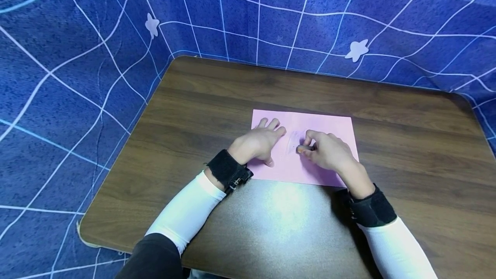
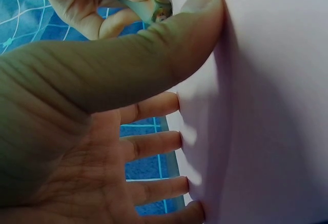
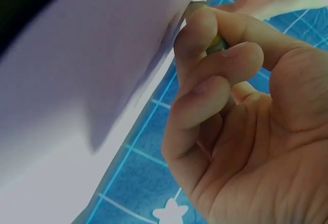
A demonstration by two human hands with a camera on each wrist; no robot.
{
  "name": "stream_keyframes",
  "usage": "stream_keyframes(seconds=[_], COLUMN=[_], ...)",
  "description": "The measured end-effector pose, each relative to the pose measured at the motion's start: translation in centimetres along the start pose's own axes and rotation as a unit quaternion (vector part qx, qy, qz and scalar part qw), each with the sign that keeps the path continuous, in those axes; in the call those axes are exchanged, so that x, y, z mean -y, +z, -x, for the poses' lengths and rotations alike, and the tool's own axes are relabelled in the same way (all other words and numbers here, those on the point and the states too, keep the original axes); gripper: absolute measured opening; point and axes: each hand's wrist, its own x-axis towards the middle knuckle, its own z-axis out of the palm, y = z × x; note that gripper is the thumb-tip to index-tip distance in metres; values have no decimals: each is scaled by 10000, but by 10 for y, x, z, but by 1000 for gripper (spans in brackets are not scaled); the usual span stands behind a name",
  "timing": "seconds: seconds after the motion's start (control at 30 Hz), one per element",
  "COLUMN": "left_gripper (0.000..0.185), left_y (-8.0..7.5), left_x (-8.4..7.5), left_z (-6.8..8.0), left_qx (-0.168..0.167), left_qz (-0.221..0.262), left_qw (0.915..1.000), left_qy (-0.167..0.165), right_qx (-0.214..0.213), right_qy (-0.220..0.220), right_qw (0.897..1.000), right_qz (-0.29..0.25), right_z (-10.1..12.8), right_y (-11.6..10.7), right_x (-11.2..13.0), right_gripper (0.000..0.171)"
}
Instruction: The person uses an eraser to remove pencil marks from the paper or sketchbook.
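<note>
A pink sheet of paper (image 1: pixel 286 173) lies on the brown table, with faint greyish-purple marks (image 1: pixel 295 137) near its middle. The left hand (image 1: pixel 260 142) rests on the paper's left part, fingers spread; its thumb and fingertips press the sheet in the left wrist view. Between thumb and fingers, the right hand (image 1: pixel 328 150) pinches a small stubby dark object (image 1: pixel 306 148) with a tan end, right at the marks. Greenish sides of that stubby object (image 2: pixel 155 7) show in the left wrist view; its exact kind I cannot tell. In the right wrist view the fingers mostly hide it.
The wood-grain table (image 1: pixel 209 98) has rounded corners and extends around the paper on all sides. A blue cloth (image 1: pixel 240 16) with white grid lines and star shapes hangs behind and to the left. Black straps (image 1: pixel 373 206) wrap both wrists over white sleeves.
</note>
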Motion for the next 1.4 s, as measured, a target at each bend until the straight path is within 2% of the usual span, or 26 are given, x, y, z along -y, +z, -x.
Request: stream_keyframes(seconds=[0.67,0.87,1.07,1.2,1.3,1.4], left_gripper=[99,99,98,96,97,96], left_y=[1,0,0,0,0,0], left_x=[0,0,-1,-1,0,0], left_z=[-1,-1,-1,-1,-1,-1], left_qx=[59,40,47,47,29,6], left_qz=[-20,-20,-8,-25,14,50], left_qw=[10000,10000,10000,10000,10000,10000], left_qy=[-20,-16,-19,-12,-15,9], right_qx=[-9,-190,-299,-289,-289,-203], right_qy=[369,469,412,49,-534,-1134], right_qw=[9990,9987,9979,9992,9981,9928], right_qz=[-240,-31,406,290,-91,-313], right_z=[-3,-3,-1,1,0,-1], right_y=[-26,-29,-26,-22,-15,-3], right_x=[-44,-47,-38,-27,-14,4], right_gripper=[22,17,15,13,14,16])
